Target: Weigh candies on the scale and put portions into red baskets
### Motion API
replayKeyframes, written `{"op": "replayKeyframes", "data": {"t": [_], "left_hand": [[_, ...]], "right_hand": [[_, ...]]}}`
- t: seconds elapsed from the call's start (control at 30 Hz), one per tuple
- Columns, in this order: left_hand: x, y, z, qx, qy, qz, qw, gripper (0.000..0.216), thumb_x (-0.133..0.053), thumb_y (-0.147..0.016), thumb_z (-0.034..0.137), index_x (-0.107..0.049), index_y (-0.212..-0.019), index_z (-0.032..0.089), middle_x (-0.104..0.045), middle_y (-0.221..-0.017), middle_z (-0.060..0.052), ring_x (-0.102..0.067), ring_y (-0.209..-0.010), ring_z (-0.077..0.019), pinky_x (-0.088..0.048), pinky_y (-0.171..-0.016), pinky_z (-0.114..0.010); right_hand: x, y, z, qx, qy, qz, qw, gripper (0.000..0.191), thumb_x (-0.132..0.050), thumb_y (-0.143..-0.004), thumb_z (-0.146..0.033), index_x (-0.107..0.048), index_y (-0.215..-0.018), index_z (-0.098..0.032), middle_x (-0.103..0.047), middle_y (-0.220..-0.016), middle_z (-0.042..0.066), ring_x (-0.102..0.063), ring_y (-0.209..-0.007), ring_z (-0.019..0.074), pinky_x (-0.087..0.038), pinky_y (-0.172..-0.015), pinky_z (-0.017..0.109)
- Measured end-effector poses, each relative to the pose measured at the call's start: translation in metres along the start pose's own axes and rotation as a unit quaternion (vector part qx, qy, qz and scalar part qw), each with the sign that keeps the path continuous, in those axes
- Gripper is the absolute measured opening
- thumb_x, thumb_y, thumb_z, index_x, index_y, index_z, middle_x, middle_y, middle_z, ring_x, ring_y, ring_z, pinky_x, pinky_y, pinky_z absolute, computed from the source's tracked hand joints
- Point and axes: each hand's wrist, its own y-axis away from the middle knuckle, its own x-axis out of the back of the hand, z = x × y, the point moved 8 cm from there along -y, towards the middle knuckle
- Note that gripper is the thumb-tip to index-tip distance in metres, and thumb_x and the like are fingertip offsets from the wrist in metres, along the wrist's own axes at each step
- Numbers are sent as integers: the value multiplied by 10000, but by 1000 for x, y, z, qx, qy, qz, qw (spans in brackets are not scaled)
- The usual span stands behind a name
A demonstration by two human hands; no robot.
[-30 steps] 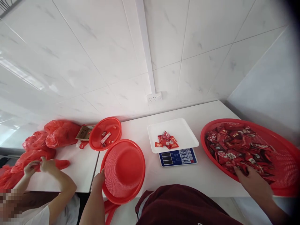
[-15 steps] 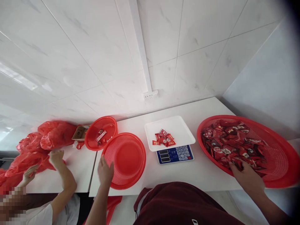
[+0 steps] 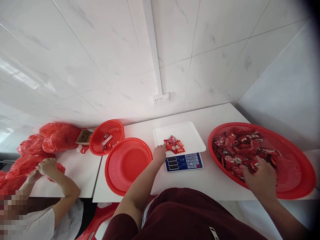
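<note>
My left hand point(image 3: 159, 154) reaches to the front left edge of the white scale tray point(image 3: 190, 135), its fingers beside the small pile of red candy packets point(image 3: 173, 146) on it. The tray sits on a blue scale point(image 3: 184, 162). My right hand point(image 3: 260, 178) rests in the big red basket point(image 3: 297, 180) on the right, fingers curled into the heap of red candy packets point(image 3: 240, 148). An empty red basket point(image 3: 127, 165) lies left of the scale.
A smaller red basket point(image 3: 107, 136) with a few packets stands behind the empty one, next to a small cardboard box point(image 3: 84, 136). At the far left another person's hands point(image 3: 41, 168) handle red plastic bags point(image 3: 47, 141). A wall socket point(image 3: 160, 98) sits above the table.
My left hand let go of the empty red basket's rim and moved right to the scale tray. My right hand pushed deeper into the big basket's packets.
</note>
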Motion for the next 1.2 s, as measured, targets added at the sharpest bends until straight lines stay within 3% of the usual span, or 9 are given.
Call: {"op": "replayKeyframes", "data": {"t": [0.1,0.27,0.47,0.57,0.67,0.9,1.0,1.13,1.2], "left_hand": [[2,3,-9,21,35,11,999,413,-450,-791,26,-522,-1171,173,-616,-1065,-114,-533,-1035,-224,-403,-880,-330],[21,24,-31,68,114,71,989,355,-446,-825,102,-508,-1166,179,-634,-911,-44,-590,-825,-145,-452,-730,-244],[58,85,-97,153,137,146,968,446,-458,-853,254,-412,-1285,151,-538,-1212,-140,-520,-1108,-230,-436,-857,-326],[43,111,-119,170,112,57,977,535,-500,-828,289,-392,-1320,108,-412,-1374,-175,-371,-1278,-274,-336,-1004,-375],[14,126,-118,156,113,-44,980,553,-514,-810,299,-423,-1303,66,-449,-1357,-184,-383,-1279,-272,-301,-1040,-373],[-10,134,-93,143,114,-94,979,604,-510,-799,310,-390,-1324,37,-461,-1346,-205,-440,-1236,-275,-327,-1017,-351],[-12,135,-90,137,101,-100,980,617,-511,-800,294,-359,-1341,40,-445,-1359,-208,-435,-1239,-280,-326,-1017,-351],[-18,135,-85,117,87,-117,982,639,-504,-799,256,-312,-1370,40,-399,-1395,-209,-409,-1264,-278,-321,-1020,-346],[-22,136,-83,121,75,-132,981,666,-494,-797,212,-262,-1403,65,-392,-1405,-197,-416,-1258,-278,-329,-1010,-352]], "right_hand": [[-14,0,-65,115,-67,-17,991,526,-434,-813,-368,-449,-1271,-109,-542,-1210,211,-480,-1166,318,-359,-1001,464],[-93,21,-167,238,-92,-239,937,416,-408,-853,-341,-517,-1221,-182,-492,-1299,142,-460,-1201,263,-379,-991,422],[-158,28,-210,268,-6,-371,889,439,-566,-772,-223,-566,-1211,-203,-448,-1362,123,-326,-1297,315,-308,-1023,438],[-164,25,-212,255,-7,-382,888,373,-569,-752,-151,-625,-1115,-214,-519,-1276,115,-394,-1240,293,-329,-990,404],[-163,22,-209,232,-19,-390,891,299,-564,-755,-144,-661,-1029,-216,-569,-1181,101,-503,-1120,266,-372,-928,360],[-152,10,-206,97,-84,-367,921,329,-447,-858,-294,-576,-1129,-160,-588,-1139,134,-572,-1024,239,-442,-842,349],[-148,34,-242,97,-168,-408,892,406,-429,-876,-403,-526,-1213,-198,-623,-1127,87,-609,-978,192,-475,-815,316],[-146,76,-303,196,-289,-508,787,631,-539,-810,-460,-346,-1384,-281,-431,-1395,74,-421,-1258,229,-403,-959,370],[-155,71,-304,227,-191,-478,827,687,-577,-782,-434,-332,-1399,-256,-290,-1479,99,-206,-1370,281,-283,-1050,438]]}}
